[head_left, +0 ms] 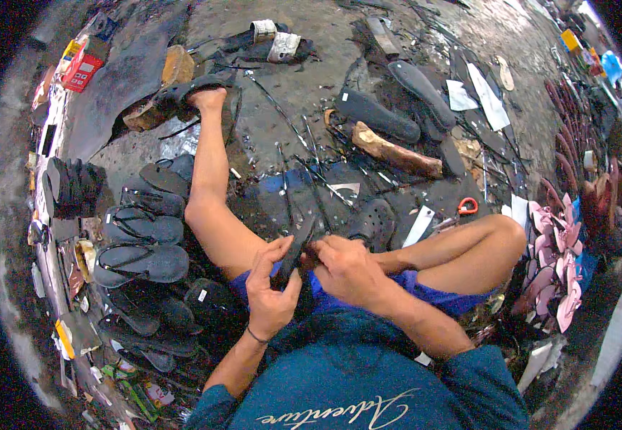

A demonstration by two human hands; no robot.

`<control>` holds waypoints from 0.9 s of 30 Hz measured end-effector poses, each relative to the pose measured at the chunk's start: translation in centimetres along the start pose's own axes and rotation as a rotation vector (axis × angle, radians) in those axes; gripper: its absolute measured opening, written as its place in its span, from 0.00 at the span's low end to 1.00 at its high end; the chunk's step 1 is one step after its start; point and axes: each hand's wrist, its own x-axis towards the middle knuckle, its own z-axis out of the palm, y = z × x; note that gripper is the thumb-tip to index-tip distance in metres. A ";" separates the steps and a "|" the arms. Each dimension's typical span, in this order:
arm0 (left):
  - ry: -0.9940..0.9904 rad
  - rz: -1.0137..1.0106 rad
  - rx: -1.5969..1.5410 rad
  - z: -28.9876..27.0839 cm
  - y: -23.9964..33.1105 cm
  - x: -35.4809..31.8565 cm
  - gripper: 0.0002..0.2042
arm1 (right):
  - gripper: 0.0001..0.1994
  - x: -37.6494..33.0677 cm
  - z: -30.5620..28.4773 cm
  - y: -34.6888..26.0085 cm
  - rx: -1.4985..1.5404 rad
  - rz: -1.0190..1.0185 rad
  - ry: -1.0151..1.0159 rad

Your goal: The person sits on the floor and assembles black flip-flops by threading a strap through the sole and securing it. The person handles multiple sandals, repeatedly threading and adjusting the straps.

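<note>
My left hand (271, 290) grips a black sandal sole (296, 251), thumb on one edge and fingers on the other. The sole is held tilted, edge-on, in front of my lap. Close against its right side, my right hand (348, 269) is closed with the fingers bent. Whatever it pinches is hidden by the fingers. Just beyond my right hand a dark clog with holes (374, 222) sits by my bent leg. To the left of my legs lie several black flip-flops (141, 264), stacked and overlapping.
Long dark strips (276, 102) and scraps litter the floor ahead. Dark soles (377, 115) lie near a worn wooden block (395, 152). Red-handled scissors (467, 206) rest to the right, beside a pile of pink flip-flops (556, 261). A red box (83, 72) stands far left.
</note>
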 end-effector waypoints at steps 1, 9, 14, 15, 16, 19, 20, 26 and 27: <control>-0.003 0.023 0.031 0.1 0.0 0.1 0.18 | 0.11 0.1 -0.2 0.4 0.018 -0.073 -0.020; -0.033 0.066 -0.049 0.0 -0.1 0.1 0.21 | 0.10 -0.4 -1.1 1.2 0.008 0.061 -0.058; 0.040 0.114 0.032 0.7 2.7 -0.6 0.19 | 0.15 -1.6 -2.4 0.9 0.006 -0.051 -0.160; 0.068 0.107 0.086 0.7 2.9 -1.0 0.18 | 0.17 -2.0 -2.5 1.2 0.050 -0.080 -0.138; 0.162 0.075 -0.029 1.5 2.1 -2.1 0.15 | 0.16 -2.4 -3.4 1.4 0.074 -0.071 -0.211; 0.146 0.231 -0.128 2.7 1.3 -3.3 0.15 | 0.15 -3.1 -4.8 -0.2 0.048 -0.074 -0.137; 0.172 0.179 -0.081 2.9 1.0 -3.1 0.16 | 0.15 -3.2 -4.3 0.2 0.111 -0.048 -0.109; -0.063 -0.086 0.249 3.3 -2.3 -2.8 0.18 | 0.08 0.5 -4.8 1.2 -0.049 0.205 0.058; -0.144 -0.093 0.283 3.2 -3.5 -3.7 0.18 | 0.06 0.9 -4.3 2.5 -0.067 0.178 0.086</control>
